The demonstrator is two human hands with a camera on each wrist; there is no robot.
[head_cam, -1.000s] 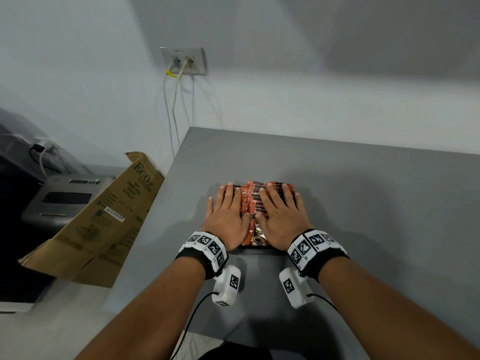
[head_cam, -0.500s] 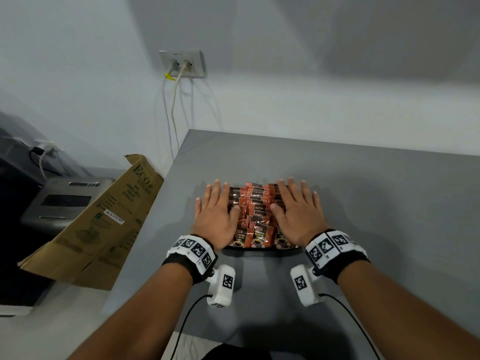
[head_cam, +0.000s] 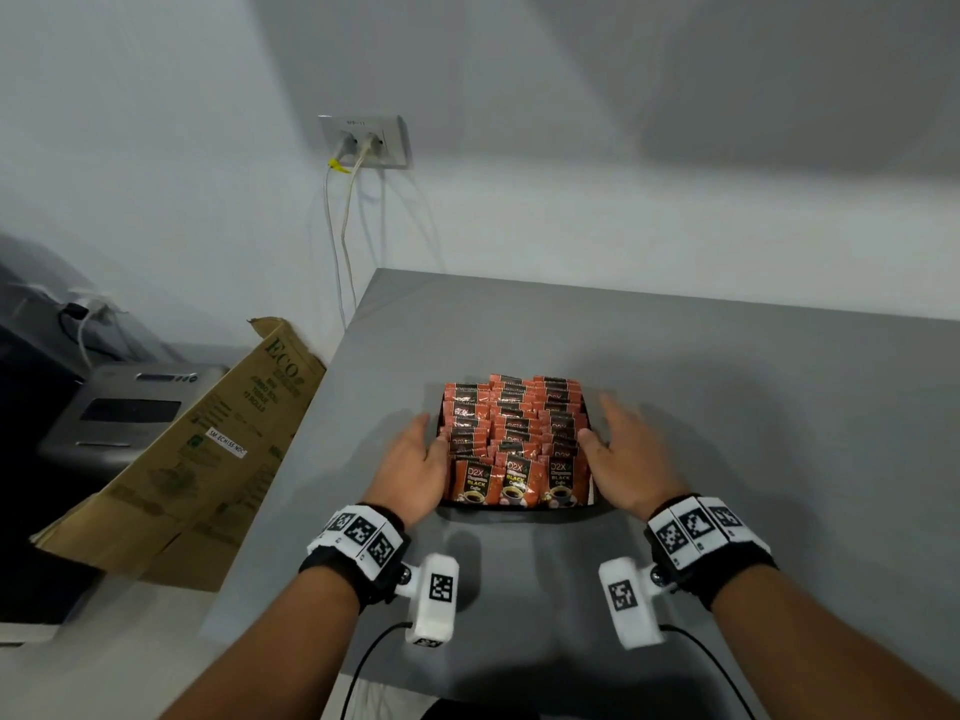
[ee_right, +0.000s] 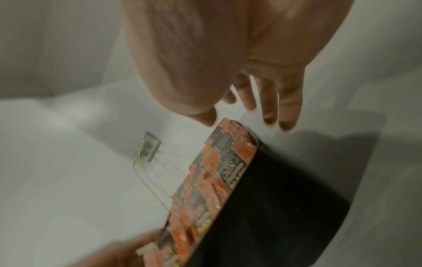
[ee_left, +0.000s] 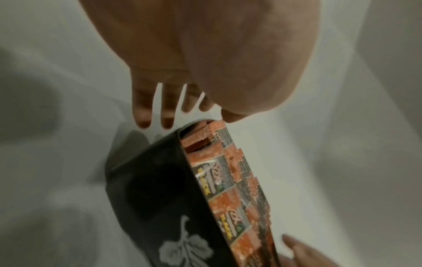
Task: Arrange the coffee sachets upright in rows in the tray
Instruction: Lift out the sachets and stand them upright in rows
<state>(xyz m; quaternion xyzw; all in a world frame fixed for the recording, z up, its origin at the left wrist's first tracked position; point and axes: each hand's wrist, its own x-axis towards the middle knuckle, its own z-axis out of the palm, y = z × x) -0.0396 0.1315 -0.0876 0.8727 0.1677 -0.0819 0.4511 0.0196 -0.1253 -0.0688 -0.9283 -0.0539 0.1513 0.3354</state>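
Note:
Orange and black coffee sachets (head_cam: pixel 514 439) stand upright in three rows that fill a black tray (head_cam: pixel 519 507) on the grey table (head_cam: pixel 727 407). My left hand (head_cam: pixel 415 462) lies along the tray's left side with straight fingers, holding nothing. My right hand (head_cam: pixel 621 449) hovers at the tray's right side, fingers spread and straight, empty. In the left wrist view the tray wall (ee_left: pixel 150 189) with a leaf print and the sachets (ee_left: pixel 230 180) show below my fingers (ee_left: pixel 143 115). The right wrist view shows the sachets (ee_right: pixel 212 177) and the tray wall (ee_right: pixel 274 207) under my fingers (ee_right: pixel 287 112).
A folded cardboard box (head_cam: pixel 202 459) leans off the table's left edge, over a grey machine (head_cam: pixel 124 413). A wall socket (head_cam: pixel 366 142) with two hanging cables sits behind the table's far left corner. The table runs on to the right and the far side.
Both hands have lifted off the top of the sachets and parted outward to the tray's left and right sides, uncovering the three rows.

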